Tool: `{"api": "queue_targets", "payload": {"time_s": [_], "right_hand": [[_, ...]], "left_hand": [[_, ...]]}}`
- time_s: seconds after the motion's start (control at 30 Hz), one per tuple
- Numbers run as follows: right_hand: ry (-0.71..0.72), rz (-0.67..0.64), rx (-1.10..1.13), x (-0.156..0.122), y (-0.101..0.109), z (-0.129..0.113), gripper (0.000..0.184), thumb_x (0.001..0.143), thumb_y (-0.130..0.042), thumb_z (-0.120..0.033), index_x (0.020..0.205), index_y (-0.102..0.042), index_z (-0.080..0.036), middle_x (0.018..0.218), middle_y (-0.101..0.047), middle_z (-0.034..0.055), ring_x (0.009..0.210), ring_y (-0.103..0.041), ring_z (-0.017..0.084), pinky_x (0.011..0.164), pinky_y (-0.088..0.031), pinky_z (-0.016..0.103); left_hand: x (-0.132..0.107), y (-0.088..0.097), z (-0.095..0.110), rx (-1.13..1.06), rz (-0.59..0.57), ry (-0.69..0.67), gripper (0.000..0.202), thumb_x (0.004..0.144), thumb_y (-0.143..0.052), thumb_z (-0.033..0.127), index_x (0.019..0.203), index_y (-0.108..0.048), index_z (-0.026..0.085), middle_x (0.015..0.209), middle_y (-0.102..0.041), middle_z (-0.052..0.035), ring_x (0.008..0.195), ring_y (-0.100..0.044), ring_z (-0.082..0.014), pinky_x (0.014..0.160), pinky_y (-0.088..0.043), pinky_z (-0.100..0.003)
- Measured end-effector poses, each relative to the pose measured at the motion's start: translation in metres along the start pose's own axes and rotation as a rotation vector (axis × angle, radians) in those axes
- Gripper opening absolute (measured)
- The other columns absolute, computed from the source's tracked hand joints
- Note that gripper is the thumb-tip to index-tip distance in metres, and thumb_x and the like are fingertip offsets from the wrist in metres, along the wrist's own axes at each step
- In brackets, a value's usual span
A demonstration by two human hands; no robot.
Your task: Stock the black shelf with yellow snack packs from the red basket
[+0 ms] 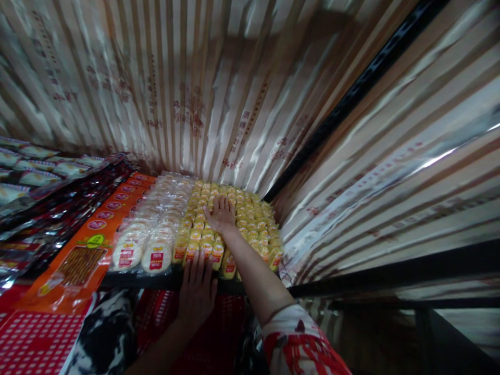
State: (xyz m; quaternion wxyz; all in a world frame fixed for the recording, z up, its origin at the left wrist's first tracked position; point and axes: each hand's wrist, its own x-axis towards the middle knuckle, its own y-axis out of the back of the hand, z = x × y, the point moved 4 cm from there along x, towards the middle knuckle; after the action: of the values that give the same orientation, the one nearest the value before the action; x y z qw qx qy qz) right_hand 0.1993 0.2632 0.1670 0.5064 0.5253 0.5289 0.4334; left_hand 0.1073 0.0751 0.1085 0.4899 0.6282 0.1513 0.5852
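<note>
My right hand (221, 213) lies flat, fingers spread, on top of rows of small yellow snack packets (253, 219) stacked on a shelf. My left hand (197, 291) rests open against the dark front edge of the shelf (133, 282), fingertips touching the nearest yellow packets (195, 250). Beside them to the left lie clear packs of round white cakes with red labels (156, 229). Neither hand grips anything.
Orange snack bags (84, 245) lie further left, with dark shiny packets (47, 208) beyond. Striped, glossy wrapping hangs behind and to the right (371, 172). A red checked surface (35, 338) sits below left. A black bar (390, 271) runs along the right.
</note>
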Motion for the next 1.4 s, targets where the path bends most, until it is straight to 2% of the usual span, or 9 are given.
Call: {"api": "queue_targets", "payload": {"time_s": [0.23, 0.37, 0.5, 0.63, 0.8, 0.93, 1.17, 1.3, 1.4], "right_hand": [[-0.036, 0.062, 0.047, 0.003, 0.015, 0.008, 0.075, 0.088, -0.007, -0.061, 0.146, -0.013, -0.013, 0.154, -0.001, 0.0078, 0.141, 0.003, 0.023, 0.112, 0.001, 0.041], [-0.106, 0.016, 0.042, 0.004, 0.017, 0.021, 0.077, 0.089, -0.01, -0.057, 0.145, -0.013, -0.006, 0.153, -0.01, 0.0122, 0.141, -0.002, 0.023, 0.113, -0.001, 0.038], [-0.098, -0.004, 0.028, 0.005, 0.016, 0.022, 0.078, 0.089, -0.011, -0.057, 0.145, -0.014, -0.003, 0.152, -0.011, 0.013, 0.141, -0.002, 0.022, 0.113, -0.002, 0.037], [-0.04, 0.033, 0.019, 0.011, 0.018, 0.015, 0.074, 0.09, -0.009, -0.058, 0.146, -0.009, -0.01, 0.154, -0.002, 0.0081, 0.141, 0.004, 0.02, 0.113, 0.002, 0.038], [-0.024, -0.059, 0.021, 0.017, 0.01, 0.009, 0.075, 0.09, -0.011, -0.057, 0.146, -0.009, -0.008, 0.153, -0.007, 0.0115, 0.141, -0.002, 0.022, 0.113, -0.002, 0.039], [0.01, -0.001, 0.071, 0.011, 0.019, 0.012, 0.073, 0.091, -0.007, -0.057, 0.146, -0.008, -0.01, 0.154, -0.004, 0.0096, 0.141, 0.001, 0.021, 0.113, -0.001, 0.038], [-0.075, 0.197, 0.203, -0.035, 0.043, 0.069, 0.063, 0.095, -0.005, -0.046, 0.144, -0.022, -0.012, 0.153, -0.013, 0.0075, 0.141, -0.004, 0.016, 0.114, -0.008, 0.036], [-0.077, 0.366, 0.259, -0.082, 0.039, 0.109, 0.06, 0.096, -0.015, -0.042, 0.14, -0.031, -0.005, 0.149, -0.025, 0.0134, 0.139, -0.016, 0.018, 0.113, -0.017, 0.036], [0.038, 0.564, 0.31, -0.126, 0.028, 0.118, 0.055, 0.095, -0.024, -0.037, 0.141, -0.03, -0.007, 0.148, -0.026, 0.0139, 0.139, -0.018, 0.02, 0.112, -0.022, 0.042]], "left_hand": [[-0.002, -0.001, 0.0, -0.001, 0.002, -0.022, 0.052, 0.084, -0.048, 0.024, 0.133, -0.041, 0.007, 0.143, -0.035, -0.0194, 0.137, -0.023, -0.0321, 0.109, -0.025, -0.051], [-0.003, -0.002, -0.001, 0.002, 0.009, -0.016, 0.053, 0.084, -0.048, 0.024, 0.134, -0.04, 0.007, 0.144, -0.034, -0.0193, 0.137, -0.022, -0.0321, 0.108, -0.025, -0.051], [-0.004, -0.004, -0.001, 0.003, 0.021, -0.023, 0.058, 0.084, -0.048, 0.024, 0.138, -0.035, 0.008, 0.144, -0.034, -0.0184, 0.137, -0.023, -0.0309, 0.108, -0.026, -0.05], [-0.005, -0.006, -0.001, 0.001, 0.023, -0.029, 0.062, 0.084, -0.05, 0.024, 0.141, -0.03, 0.012, 0.146, -0.03, -0.0172, 0.137, -0.022, -0.0313, 0.108, -0.025, -0.051], [-0.004, -0.007, -0.001, -0.012, -0.003, -0.032, 0.064, 0.083, -0.05, 0.023, 0.143, -0.027, 0.018, 0.149, -0.024, -0.0154, 0.137, -0.021, -0.0317, 0.109, -0.023, -0.052], [-0.005, -0.008, -0.001, -0.024, -0.015, -0.021, 0.063, 0.084, -0.049, 0.023, 0.143, -0.028, 0.017, 0.149, -0.022, -0.016, 0.138, -0.02, -0.0324, 0.109, -0.022, -0.052], [-0.009, -0.006, -0.003, -0.044, -0.013, -0.064, 0.057, 0.085, -0.048, 0.021, 0.14, -0.035, 0.017, 0.149, -0.024, -0.0148, 0.138, -0.019, -0.0313, 0.109, -0.023, -0.051], [-0.005, 0.001, 0.0, -0.07, 0.004, -0.049, 0.05, 0.086, -0.047, 0.02, 0.135, -0.042, 0.014, 0.148, -0.026, -0.0174, 0.138, -0.019, -0.0321, 0.109, -0.022, -0.053], [-0.002, 0.009, 0.01, -0.117, 0.032, -0.076, 0.045, 0.087, -0.045, 0.02, 0.132, -0.045, 0.013, 0.145, -0.032, -0.0185, 0.137, -0.021, -0.0315, 0.108, -0.023, -0.053]]}}
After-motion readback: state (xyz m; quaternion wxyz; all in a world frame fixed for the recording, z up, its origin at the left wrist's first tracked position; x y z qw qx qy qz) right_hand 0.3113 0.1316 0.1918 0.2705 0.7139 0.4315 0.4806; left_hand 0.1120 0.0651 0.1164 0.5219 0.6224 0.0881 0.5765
